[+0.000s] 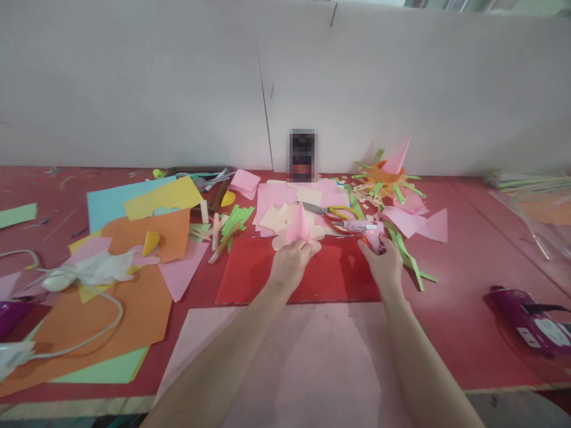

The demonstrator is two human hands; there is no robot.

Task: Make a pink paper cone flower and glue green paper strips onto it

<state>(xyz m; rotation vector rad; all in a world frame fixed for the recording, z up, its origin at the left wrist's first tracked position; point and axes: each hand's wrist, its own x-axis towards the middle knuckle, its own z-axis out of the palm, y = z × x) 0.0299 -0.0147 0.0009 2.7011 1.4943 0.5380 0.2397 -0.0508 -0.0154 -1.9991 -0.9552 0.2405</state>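
Note:
My left hand (289, 263) is closed on a pink paper cone (298, 224) that stands point-up inside cream paper petals (281, 221). My right hand (384, 261) is wrapped round a small pink glue gun (366, 229), its nozzle aimed left toward the cone. Both hands work over a red sheet (321, 279) in the middle of the red table (468, 309). Orange-handled scissors (334, 211) lie just behind the cone.
A finished paper flower (387, 173) sits at the back right amid green strips. Coloured sheets (143, 238) cover the left side, with a white cable (89, 333). A purple device (526, 318) lies at the right. A large pink sheet (312, 356) is under my forearms.

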